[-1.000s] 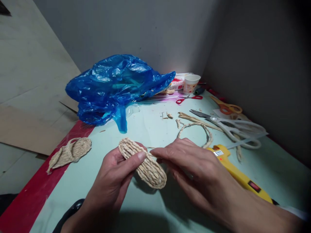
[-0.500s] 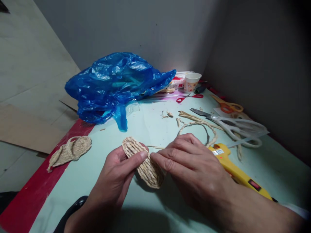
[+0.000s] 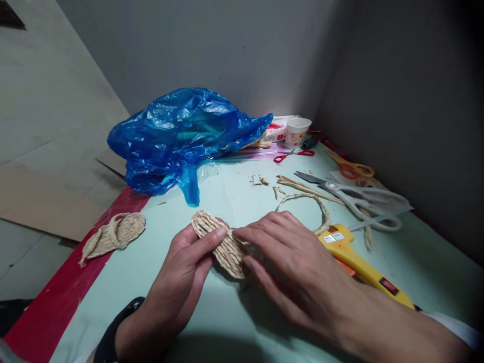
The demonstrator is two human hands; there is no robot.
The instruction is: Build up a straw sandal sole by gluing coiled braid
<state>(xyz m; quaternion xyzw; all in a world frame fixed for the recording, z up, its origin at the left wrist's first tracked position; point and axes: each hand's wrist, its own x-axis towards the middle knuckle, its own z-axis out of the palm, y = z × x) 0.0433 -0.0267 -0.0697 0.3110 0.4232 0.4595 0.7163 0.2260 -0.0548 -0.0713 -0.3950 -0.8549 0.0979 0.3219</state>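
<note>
A small woven straw sole is held just above the pale green table. My left hand grips its left side, thumb laid across the top. My right hand covers its right end, fingers closed around the sole and a thin straw strand. Behind my right hand lies a braided straw loop, and a yellow glue gun lies just to its right.
A finished little straw sandal lies at the table's red left edge. At the back sits a crumpled blue plastic bag and a paper cup. Red scissors, orange scissors and large white shears lie to the right, near the wall.
My right hand slid left over the sole's right end and closed on it. The sole now shows only its left half. The view shifted slightly.
</note>
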